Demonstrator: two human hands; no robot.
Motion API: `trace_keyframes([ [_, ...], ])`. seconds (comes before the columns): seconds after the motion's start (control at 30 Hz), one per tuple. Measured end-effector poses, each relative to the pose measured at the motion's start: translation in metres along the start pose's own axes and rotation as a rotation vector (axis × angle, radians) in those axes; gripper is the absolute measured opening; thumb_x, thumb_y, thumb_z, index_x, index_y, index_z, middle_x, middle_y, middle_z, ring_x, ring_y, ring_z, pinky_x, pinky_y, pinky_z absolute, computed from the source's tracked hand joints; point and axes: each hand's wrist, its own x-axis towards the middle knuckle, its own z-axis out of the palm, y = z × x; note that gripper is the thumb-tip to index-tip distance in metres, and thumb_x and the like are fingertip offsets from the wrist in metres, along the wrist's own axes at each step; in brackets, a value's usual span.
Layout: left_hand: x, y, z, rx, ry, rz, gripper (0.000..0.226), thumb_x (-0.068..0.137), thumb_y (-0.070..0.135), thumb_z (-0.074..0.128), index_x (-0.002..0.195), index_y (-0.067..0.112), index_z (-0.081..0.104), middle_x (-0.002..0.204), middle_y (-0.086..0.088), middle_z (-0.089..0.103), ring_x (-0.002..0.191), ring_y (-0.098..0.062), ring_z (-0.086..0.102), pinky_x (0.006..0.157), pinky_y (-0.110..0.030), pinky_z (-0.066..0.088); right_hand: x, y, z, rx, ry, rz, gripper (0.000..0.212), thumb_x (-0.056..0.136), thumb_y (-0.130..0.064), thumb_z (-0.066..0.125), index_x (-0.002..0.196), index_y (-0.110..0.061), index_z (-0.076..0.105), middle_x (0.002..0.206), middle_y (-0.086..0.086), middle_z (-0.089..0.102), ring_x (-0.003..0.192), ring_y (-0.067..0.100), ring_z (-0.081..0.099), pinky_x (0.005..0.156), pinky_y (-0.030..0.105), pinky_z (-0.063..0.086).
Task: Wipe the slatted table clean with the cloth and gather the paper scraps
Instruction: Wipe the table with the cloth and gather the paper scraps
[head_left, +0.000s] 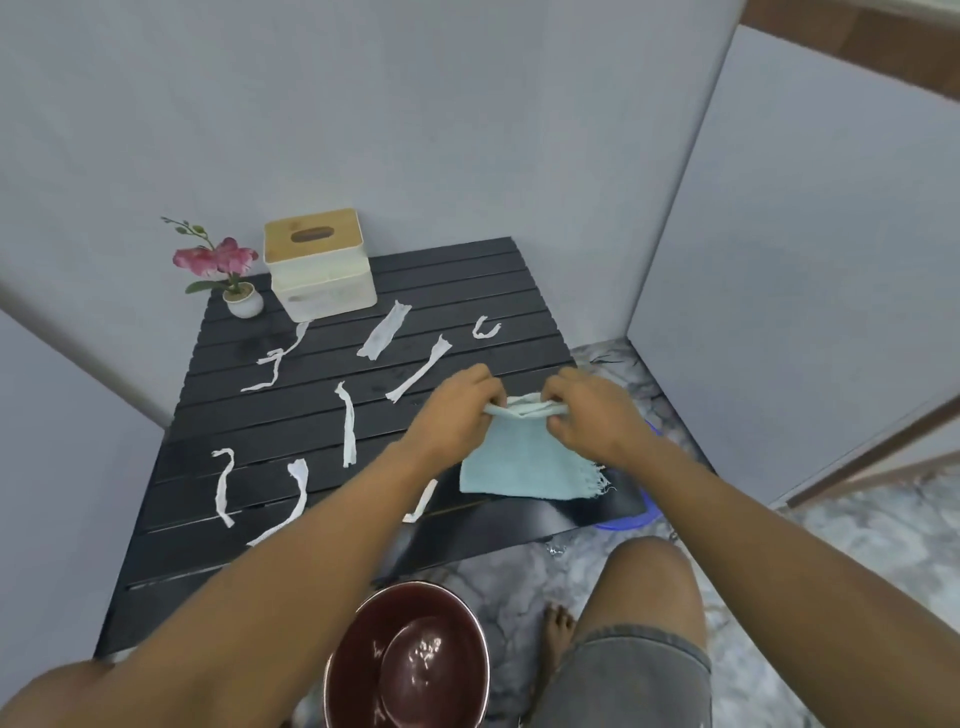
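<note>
A light blue cloth (524, 462) hangs over the right side of the black slatted table (457, 291). My left hand (457, 410) and my right hand (592, 415) each pinch its bunched top edge, close together. Its frayed lower edge touches the table near the right corner. Several white paper scraps lie scattered on the slats, among them a wide strip (384, 336) near the back, a long one (349, 423) in the middle and a curled one (224, 486) at the left front.
A white tissue box with a wooden lid (319, 270) and a small potted pink flower (228, 270) stand at the table's back left. A dark red bowl (410, 660) sits on the marble floor by my knee (644, 587). A blue basin (647, 512) peeks out under the table's right corner.
</note>
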Motion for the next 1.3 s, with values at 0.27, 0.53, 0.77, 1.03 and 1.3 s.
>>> trace_keyframes([
  [0.27, -0.045, -0.017, 0.009, -0.036, -0.231, 0.009, 0.02, 0.077, 0.028, 0.076, 0.096, 0.023, 0.07, 0.102, 0.007, 0.058, 0.09, -0.015, 0.054, 0.087, -0.032, 0.039, -0.038, -0.002, 0.03, -0.067, -0.252, -0.123, 0.046, 0.073, -0.055, 0.065, 0.11, -0.03, 0.056, 0.115, -0.003, 0.044, 0.102, 0.019, 0.044, 0.087, 0.04, 0.041],
  [0.53, -0.084, -0.049, -0.001, -0.1, 0.07, -0.203, 0.021, 0.09, 0.027, 0.06, 0.111, 0.026, 0.061, 0.112, 0.008, 0.059, 0.104, -0.015, 0.056, 0.092, -0.038, 0.044, -0.038, -0.055, 0.048, 0.014, -0.109, 0.066, 0.041, 0.086, -0.052, 0.054, 0.103, -0.016, 0.063, 0.104, 0.004, 0.052, 0.088, 0.027, 0.06, 0.072, 0.035, 0.044],
  [0.77, -0.092, -0.064, -0.002, -0.109, 0.09, -0.199, 0.03, 0.092, 0.021, 0.056, 0.122, 0.026, 0.058, 0.12, 0.007, 0.058, 0.112, -0.016, 0.054, 0.095, -0.038, 0.045, -0.016, -0.036, 0.036, 0.17, -0.022, 0.474, 0.039, 0.084, -0.04, 0.055, 0.116, -0.018, 0.062, 0.12, 0.009, 0.052, 0.111, 0.032, 0.05, 0.093, 0.044, 0.044],
  [1.03, -0.019, -0.031, 0.014, 0.076, -0.289, -0.065, 0.047, 0.093, 0.01, 0.047, 0.137, 0.026, 0.049, 0.142, 0.003, 0.044, 0.122, -0.025, 0.042, 0.1, -0.044, 0.037, -0.031, -0.04, 0.038, 0.316, 0.059, 0.477, 0.011, 0.08, -0.022, 0.063, 0.07, -0.024, 0.058, 0.079, -0.003, 0.06, 0.078, 0.02, 0.059, 0.072, 0.033, 0.047],
  [1.3, -0.025, -0.043, 0.014, -0.08, -0.153, -0.151, 0.024, 0.086, 0.01, 0.057, 0.101, 0.026, 0.066, 0.112, 0.006, 0.059, 0.104, -0.017, 0.055, 0.081, -0.036, 0.046, -0.041, -0.06, 0.044, 0.125, 0.005, 0.101, 0.011, 0.076, -0.03, 0.065, 0.079, -0.026, 0.055, 0.083, -0.014, 0.049, 0.086, 0.017, 0.054, 0.074, 0.034, 0.03],
])
